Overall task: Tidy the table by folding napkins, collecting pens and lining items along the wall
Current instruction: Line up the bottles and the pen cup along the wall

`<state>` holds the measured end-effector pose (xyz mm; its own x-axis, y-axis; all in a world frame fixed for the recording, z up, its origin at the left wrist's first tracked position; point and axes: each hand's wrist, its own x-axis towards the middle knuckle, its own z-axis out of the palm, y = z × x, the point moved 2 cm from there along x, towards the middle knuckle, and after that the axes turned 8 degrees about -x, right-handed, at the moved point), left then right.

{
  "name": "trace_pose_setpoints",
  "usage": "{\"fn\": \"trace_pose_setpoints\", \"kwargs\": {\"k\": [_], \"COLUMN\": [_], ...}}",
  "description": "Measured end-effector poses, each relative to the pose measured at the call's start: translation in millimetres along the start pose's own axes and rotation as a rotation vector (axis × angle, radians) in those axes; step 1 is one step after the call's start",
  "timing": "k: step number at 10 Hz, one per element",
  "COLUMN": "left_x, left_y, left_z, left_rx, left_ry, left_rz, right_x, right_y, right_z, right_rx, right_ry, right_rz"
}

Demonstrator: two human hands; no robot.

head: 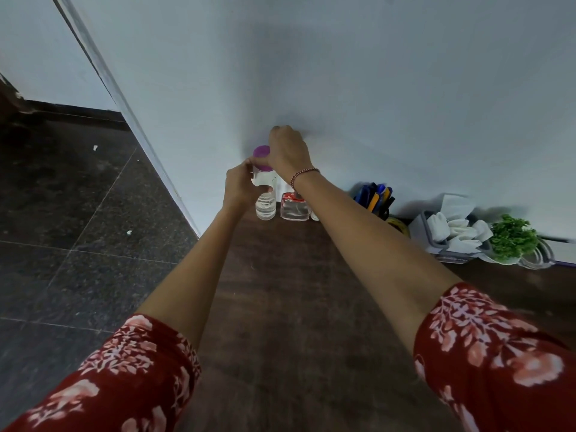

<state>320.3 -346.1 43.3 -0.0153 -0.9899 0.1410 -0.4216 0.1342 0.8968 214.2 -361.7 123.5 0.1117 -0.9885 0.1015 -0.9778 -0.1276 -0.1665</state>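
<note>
Clear plastic bottle with a purple cap: it is upright at the far left corner of the dark brown wooden table, just beside the pale blue wall. The left hand grasps the bottle's upper body from the left, thumb and fingers wrapped round the white label. The right hand is curled over the purple cap from above and from the right, clutching it. A red braided bracelet circles the right wrist. Both forearms reach forward out of red floral sleeves.

Along the table's far edge, against the wall, the other things stand in a row. Just right of the bottle is a square clear glass jar with red print near its top, partly behind the right wrist. Beside that a small white object peeks out, possibly another container, though the forearm hides most of it. Further right come blue and yellow pens standing bunched in a dark holder, then a grey tray holding folded white napkins. Near the far right corner sits a leafy green plant in a white pot.

Left of the table lies a dark speckled stone floor.
</note>
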Motion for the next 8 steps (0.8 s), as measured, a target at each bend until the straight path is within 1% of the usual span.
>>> {"fn": "trace_pose_setpoints", "kwargs": {"k": [1,3,4,5,6,7,8], "left_x": [-1.1,-3.7,-6.8,-13.1,-35.2,-57.3,-78.1], "left_y": [-2.1,-7.5,-2.4,-11.6,-13.0,-14.4,-13.2], "left_z": [1.3,1.4,-1.2,-3.0,-3.3,-1.2,2.8], "left_rx": [0.007,0.043,0.070,0.197,0.315,0.379,0.468], "left_ry": [-0.009,0.007,-0.039,-0.066,-0.016,0.025,0.038], "left_rz": [0.009,-0.038,-0.080,-0.168,-0.235,-0.215,-0.153], "right_x": [-0.1,-4.8,-12.1,-23.8,-46.6,-71.1,-99.0], "right_y": [2.3,0.6,3.6,8.1,13.0,16.8,17.5], "right_z": [4.3,8.5,14.4,19.2,25.6,36.0,43.6], "right_rx": [0.034,0.101,0.163,0.100,0.012,-0.032,-0.016], "right_ry": [0.006,-0.056,-0.046,0.049,0.111,0.062,0.014], "right_rz": [0.024,0.047,0.062,0.071,0.043,-0.017,-0.016]}}
